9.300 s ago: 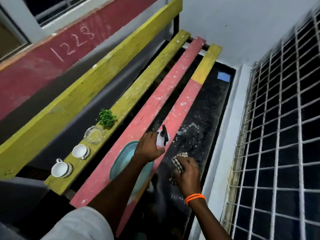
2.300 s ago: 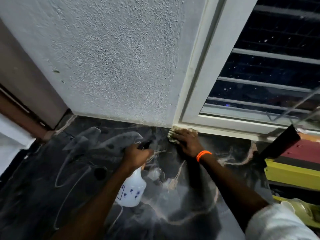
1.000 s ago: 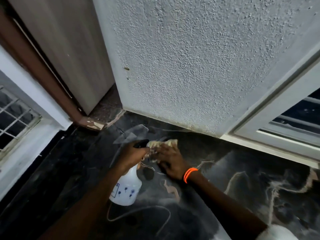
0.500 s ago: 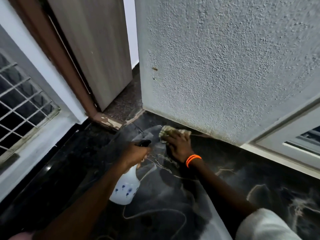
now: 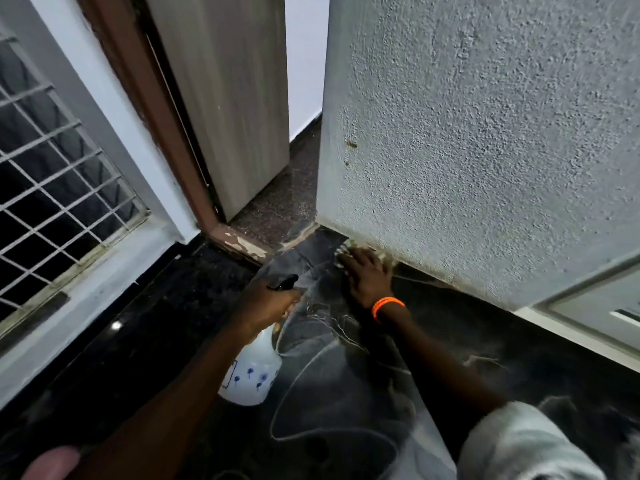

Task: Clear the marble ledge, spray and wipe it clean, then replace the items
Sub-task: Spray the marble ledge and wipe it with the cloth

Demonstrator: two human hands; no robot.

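Rough grey textured plaster wall (image 5: 485,133) fills the right. Black polished marble ledge with pale veins (image 5: 346,393) runs below it, wet streaks visible; likely slick, so I'd wipe with flat pressure. White plastic spray bottle with blue flower prints (image 5: 251,379) hangs just above the ledge, left hand (image 5: 270,303) curled tight round its neck under the black trigger head (image 5: 284,283). Probably light; the neck is the right hold. A boxed label edge shows, unreadable. Right hand (image 5: 367,275), fingers flat and together, presses a pale crumpled cloth (image 5: 346,249) into the ledge-wall corner. Soft, bunches easily. Thin orange wristband (image 5: 387,306) on that wrist.
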